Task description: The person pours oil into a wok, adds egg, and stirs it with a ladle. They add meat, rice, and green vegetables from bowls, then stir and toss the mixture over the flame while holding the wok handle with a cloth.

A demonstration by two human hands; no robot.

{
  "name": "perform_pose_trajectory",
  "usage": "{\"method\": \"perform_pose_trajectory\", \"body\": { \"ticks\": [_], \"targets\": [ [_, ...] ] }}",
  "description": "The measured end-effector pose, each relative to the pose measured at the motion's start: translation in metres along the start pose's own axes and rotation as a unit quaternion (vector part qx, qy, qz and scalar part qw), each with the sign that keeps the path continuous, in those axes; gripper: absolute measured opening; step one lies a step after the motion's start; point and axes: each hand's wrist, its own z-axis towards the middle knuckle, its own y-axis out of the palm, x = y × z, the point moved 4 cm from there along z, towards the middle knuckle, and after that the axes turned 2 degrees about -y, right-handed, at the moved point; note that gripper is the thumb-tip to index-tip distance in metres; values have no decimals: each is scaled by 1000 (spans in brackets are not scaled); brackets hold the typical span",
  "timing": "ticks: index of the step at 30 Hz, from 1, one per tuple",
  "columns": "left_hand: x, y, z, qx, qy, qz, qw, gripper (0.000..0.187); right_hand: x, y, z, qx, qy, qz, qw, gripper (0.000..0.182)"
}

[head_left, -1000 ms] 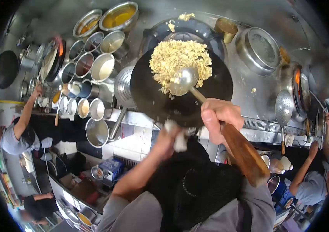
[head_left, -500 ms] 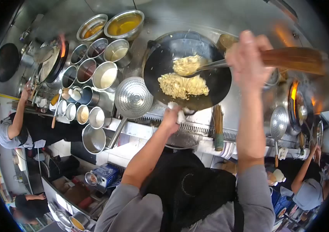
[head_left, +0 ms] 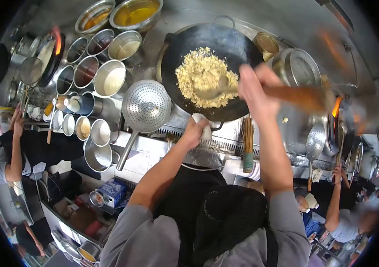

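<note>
Tabletop (head_left: pixel 294 133): one, bright steel, running across in front of you. Wok (head_left: pixel 238 46): one, ahead of you, black inside, two loop handles showing, one at the far rim, one at the near. Ladle (head_left: pixel 294 95): one, thick brown wooden handle pointing off to your right, blurred. Its bowl sits in the heap; cannot tell whether it carries any.

Skimmers: two, perforated, long-handled. Large skimmer (head_left: pixel 146 106) just left of the wok, small skimmer (head_left: pixel 315 141) well apart on the right.

Food (head_left: pixel 203 66): one loose heap, in the wok, across its middle. Pale yellow, crumbly, grainy, whitish bits mixed in; dark metal shows around it.

Basins (head_left: pixel 145 26): two, far left, one with yellow liquid, one with orange. Pots (head_left: pixel 129 82): six deep steel ones, two rows of three, left of the wok; contents run from dark red to white. Brush (head_left: pixel 247 149): one, stiff brown bristles, green end, near the wok's near side.

Right hand (head_left: pixel 260 91): grip wrapped round the ladle handle. Left hand (head_left: pixel 194 133): grip pinching the cloth at the wok's near rim, beside the loop.

Cups (head_left: pixel 114 133): four, small, in a row. Cloth (head_left: pixel 206 132): one, white, bunched.
</note>
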Motion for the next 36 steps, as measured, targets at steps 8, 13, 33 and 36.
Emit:
{"method": "perform_pose_trajectory", "body": {
  "ticks": [8, 13, 33, 36],
  "targets": [
    [-6, -3, 3, 55, -15, -7, 998, 32, 21, -16, -12, 50, 21, 25, 998, 31],
    [-15, -9, 10, 2, -4, -40, 999, 31, 65, -29, -47, 94, -115, -74, 986, 29],
    [-18, -15, 16, 21, 33, 33, 999, 31, 54, -66, 73, 300, -65, 131, 943, 33],
    [-14, -14, 24, 34, 25, 39, 998, 32, 83, -35, 67, 235, 9, 157, 959, 34]
  ]
}}
